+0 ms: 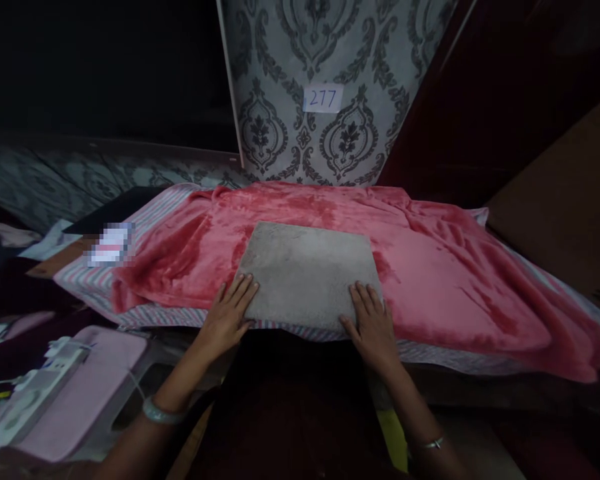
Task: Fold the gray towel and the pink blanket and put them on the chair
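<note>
A folded grey towel (307, 270) lies as a flat square on a pink fleece blanket (445, 267) spread over a striped surface. My left hand (230, 310) rests open and flat on the towel's near left corner, fingers stretched forward. My right hand (370, 320) lies open and flat on the towel's near right corner. Both wrists wear bangles. Neither hand holds anything.
Patterned grey wallpaper with a paper label reading 277 (323, 98) stands behind. A pink case with a white power strip (35, 393) sits at the lower left. Dark wood panels (560, 200) rise on the right. A striped sheet edge (80, 277) shows at the left.
</note>
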A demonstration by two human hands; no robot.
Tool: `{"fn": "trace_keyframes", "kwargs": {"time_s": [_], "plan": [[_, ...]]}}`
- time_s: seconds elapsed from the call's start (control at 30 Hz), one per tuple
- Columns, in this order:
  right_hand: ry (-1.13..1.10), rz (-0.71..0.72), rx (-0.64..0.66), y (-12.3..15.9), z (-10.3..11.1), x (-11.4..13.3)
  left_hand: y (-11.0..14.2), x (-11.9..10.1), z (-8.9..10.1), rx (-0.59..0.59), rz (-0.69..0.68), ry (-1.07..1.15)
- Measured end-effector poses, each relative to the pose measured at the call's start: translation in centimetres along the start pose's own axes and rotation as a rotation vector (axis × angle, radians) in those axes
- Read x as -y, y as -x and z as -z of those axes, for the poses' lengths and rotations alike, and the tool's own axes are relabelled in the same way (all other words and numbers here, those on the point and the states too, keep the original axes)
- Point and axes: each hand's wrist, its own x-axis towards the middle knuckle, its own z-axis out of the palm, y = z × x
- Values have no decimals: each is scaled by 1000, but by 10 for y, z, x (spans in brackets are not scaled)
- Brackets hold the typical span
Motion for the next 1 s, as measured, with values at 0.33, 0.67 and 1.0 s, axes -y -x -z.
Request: {"fn": "trace_keyframes", "kwargs": {"time_s": [0.33,0.67,1.0], "plan": [[-41,153,19,10,-1,-20,-1,1,-5,-44,30,69],[-436,93,11,1,11,-39,-20,10,20,-36,146,269],[-401,-260,127,-34,33,-36,-43,10,34,59,319,315]]}}
